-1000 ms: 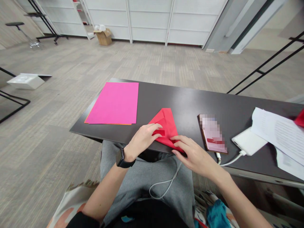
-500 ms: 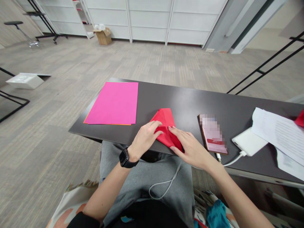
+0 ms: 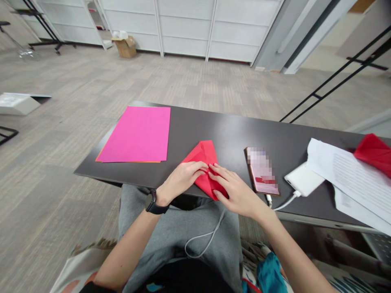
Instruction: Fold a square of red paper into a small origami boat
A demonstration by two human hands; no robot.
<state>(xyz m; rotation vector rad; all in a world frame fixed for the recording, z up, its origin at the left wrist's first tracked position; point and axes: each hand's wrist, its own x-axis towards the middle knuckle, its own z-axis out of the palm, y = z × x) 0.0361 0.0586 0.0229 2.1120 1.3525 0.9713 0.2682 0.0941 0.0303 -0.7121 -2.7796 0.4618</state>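
A folded red paper [image 3: 204, 154] lies at the near edge of the dark table [image 3: 226, 130]. My left hand [image 3: 180, 179], with a black watch on its wrist, rests on the paper's left side, fingers stretched flat. My right hand [image 3: 235, 189] presses flat on the paper's right side, its fingertips meeting those of the left hand near the middle of the fold. Neither hand lifts the paper off the table.
A pink sheet [image 3: 137, 133] over an orange one lies at the table's left. A phone [image 3: 262, 171], a white power bank [image 3: 301, 179] with a cable, printed white papers [image 3: 351, 175] and another red paper [image 3: 374, 152] lie to the right. A cardboard box [image 3: 124, 45] stands on the floor.
My right hand has slid from the paper's near corner up toward its middle, meeting the left fingertips. The head view has shifted slightly right.
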